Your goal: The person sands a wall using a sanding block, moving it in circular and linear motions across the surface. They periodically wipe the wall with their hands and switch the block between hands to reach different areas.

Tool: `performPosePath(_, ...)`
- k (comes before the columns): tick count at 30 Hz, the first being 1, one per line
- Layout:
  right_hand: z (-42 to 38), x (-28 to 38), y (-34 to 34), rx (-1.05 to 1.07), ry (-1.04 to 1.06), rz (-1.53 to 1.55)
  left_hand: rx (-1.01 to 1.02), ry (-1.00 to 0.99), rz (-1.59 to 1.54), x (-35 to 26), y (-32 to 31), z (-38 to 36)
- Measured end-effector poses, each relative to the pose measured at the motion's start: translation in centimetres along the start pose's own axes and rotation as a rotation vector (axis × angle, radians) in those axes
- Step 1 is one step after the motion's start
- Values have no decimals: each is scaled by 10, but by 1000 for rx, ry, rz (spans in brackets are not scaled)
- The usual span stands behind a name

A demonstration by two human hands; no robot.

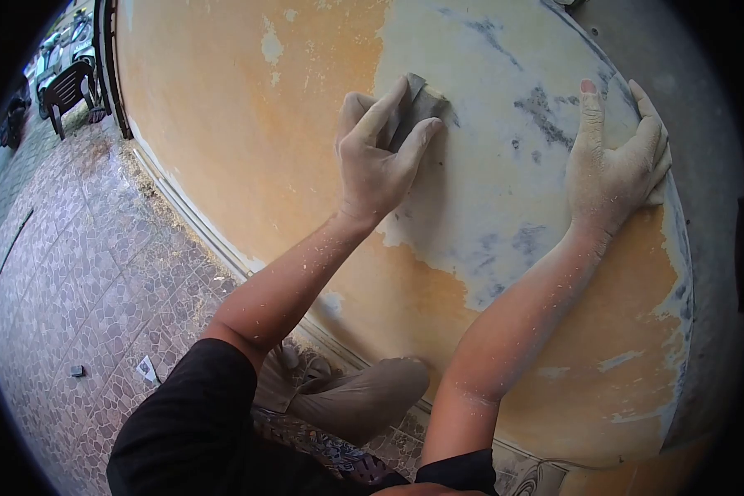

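My left hand (376, 157) is closed around a grey piece of sandpaper (422, 106), which looks folded over a small pale block. The sandpaper is against the curved wall panel (248, 140), on a pale patch (438, 186) where the orange-yellow coat gives way to whitish and grey-blue marks. My right hand (618, 165) rests on the panel at its right edge. Its thumb points up, and its fingers are spread toward the rim, partly hidden there. Pale dust coats both hands, and light flecks dot the forearms.
Patterned floor tiles (74, 273) lie to the left, with crumbs along the panel's foot. A dark plastic chair (66, 91) stands at the far left. A small dark block (77, 371) and a white scrap (147, 369) lie on the tiles. A grey surface (703, 215) adjoins the panel's right edge.
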State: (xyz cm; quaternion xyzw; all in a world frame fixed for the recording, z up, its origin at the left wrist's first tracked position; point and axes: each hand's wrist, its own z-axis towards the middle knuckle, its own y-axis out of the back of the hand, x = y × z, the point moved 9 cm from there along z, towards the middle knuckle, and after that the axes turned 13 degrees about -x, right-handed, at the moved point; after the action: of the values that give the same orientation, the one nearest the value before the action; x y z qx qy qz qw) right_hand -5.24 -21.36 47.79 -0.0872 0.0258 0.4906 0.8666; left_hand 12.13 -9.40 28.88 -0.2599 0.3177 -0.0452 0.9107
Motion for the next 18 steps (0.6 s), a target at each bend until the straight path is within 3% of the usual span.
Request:
performPosePath(2,-1,1,0,-5,-1,-36,-8,-105,119,-1,12,-51)
performPosePath(4,1,3,-1,-36,-2,-63,242,-277,152,1,31,-117)
performPosePath(6,0,5,1,-89,22,-64,383,-138,127,18,46,-142)
performPosePath(9,-1,5,3,-76,46,-30,357,-200,83,3,34,-106)
performPosePath(12,0,2,2,-3,22,-29,171,-39,63,-8,3,-17)
performPosePath(14,1,3,3,-16,25,-27,67,-160,50,-20,-15,29)
performPosePath(16,0,3,1,-25,17,-21,-11,-296,133,-26,-17,28)
performPosePath(18,0,7,3,-83,34,-37,176,-323,145,-34,-12,-31)
